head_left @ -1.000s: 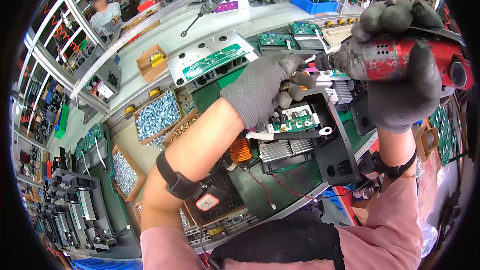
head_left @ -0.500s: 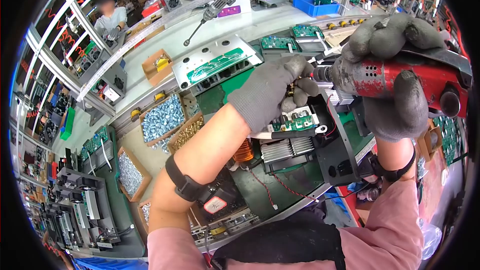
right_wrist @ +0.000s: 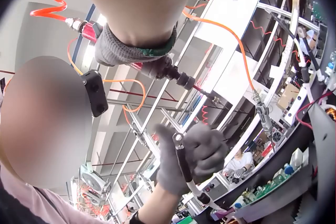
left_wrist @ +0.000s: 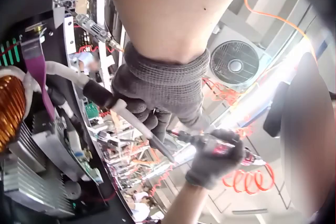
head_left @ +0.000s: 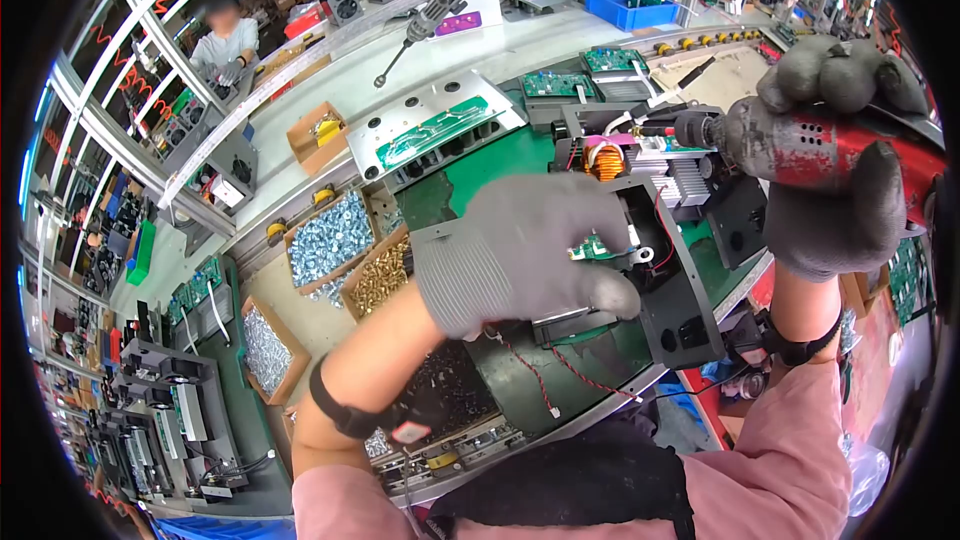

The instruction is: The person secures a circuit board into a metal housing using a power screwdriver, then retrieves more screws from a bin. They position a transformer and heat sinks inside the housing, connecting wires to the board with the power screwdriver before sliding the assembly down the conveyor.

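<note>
Head view frames a grey-gloved left hand (head_left: 525, 250) lowered over an open black metal chassis (head_left: 665, 285) that lies on the green tabletop (head_left: 490, 165), the knuckles covering most of the inside. From the left wrist view a white sleeved cable with a dark end (left_wrist: 123, 111) is seen pinched in the curled fingers of this hand, so its grip is closed on that cable; the cable runs back to the chassis, beside a copper wire coil (left_wrist: 10, 111) and a ribbed grey heat sink (left_wrist: 23, 182). A small green circuit board (head_left: 590, 245) and thin red wires (head_left: 575, 365) are visible at the edge of the glove. The grey-gloved right hand (head_left: 840, 195) is held up at the right, well clear of the chassis, with its grip wrapped tight around a worn red pneumatic screwdriver (head_left: 790, 145) whose bit points left over a second unit with an orange coil (head_left: 605, 160). In the right wrist view an orange coiled air hose (right_wrist: 58, 1) is seen joined to the tool's rear. Cardboard boxes of silver screws (head_left: 325, 235) and brass-coloured parts (head_left: 380, 275) are set to the left of the chassis, near a bare aluminium plate carrying a green board (head_left: 435, 125).
</note>
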`<move>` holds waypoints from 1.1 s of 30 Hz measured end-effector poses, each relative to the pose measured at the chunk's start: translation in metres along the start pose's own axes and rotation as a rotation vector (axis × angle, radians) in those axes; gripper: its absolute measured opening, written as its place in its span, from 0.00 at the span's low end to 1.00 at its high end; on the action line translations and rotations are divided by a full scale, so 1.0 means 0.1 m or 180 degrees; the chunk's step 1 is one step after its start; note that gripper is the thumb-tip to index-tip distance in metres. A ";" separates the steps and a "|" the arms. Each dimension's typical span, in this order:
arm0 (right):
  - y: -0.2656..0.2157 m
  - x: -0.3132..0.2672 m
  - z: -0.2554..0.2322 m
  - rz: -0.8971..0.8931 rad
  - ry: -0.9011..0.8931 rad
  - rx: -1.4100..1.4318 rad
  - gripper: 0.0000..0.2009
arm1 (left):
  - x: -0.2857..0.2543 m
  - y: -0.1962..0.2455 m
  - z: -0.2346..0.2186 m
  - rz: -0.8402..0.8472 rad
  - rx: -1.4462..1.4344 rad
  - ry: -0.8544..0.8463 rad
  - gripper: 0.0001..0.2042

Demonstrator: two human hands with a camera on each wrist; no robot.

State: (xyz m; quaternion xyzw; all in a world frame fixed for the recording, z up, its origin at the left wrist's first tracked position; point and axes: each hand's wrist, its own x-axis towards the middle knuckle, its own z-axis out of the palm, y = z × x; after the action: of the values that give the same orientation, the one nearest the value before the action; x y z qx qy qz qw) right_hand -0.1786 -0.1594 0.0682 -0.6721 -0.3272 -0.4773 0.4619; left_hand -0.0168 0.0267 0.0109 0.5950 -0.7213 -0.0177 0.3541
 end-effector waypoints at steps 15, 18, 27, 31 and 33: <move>0.10 0.03 0.41 -0.0023 -0.0446 -0.0227 0.23 | 0.23 -0.40 -0.03 -0.0994 0.0080 0.0577 0.10; 0.15 -0.03 0.33 0.0390 -0.0857 -0.0386 0.25 | 0.25 -0.44 -0.11 -0.1430 -0.0565 -0.0221 0.12; 0.45 -0.32 0.24 0.2018 0.0969 0.0442 0.19 | 0.02 -0.38 0.02 -0.1029 0.0941 -0.1080 0.15; 0.49 -0.41 0.21 0.2165 0.1134 0.0685 0.16 | 0.02 -0.40 0.05 -0.0992 0.0877 -0.1177 0.13; 0.51 -0.43 0.21 0.2193 0.1317 0.0660 0.16 | 0.04 -0.38 0.01 -0.0862 0.1016 -0.1275 0.11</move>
State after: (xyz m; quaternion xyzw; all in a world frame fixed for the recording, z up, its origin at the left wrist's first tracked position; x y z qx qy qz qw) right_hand -0.1409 -0.1578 0.0096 -0.5821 -0.0298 -0.3842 0.7160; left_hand 0.0144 0.0120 -0.0050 0.7188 -0.6845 -0.0682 0.1009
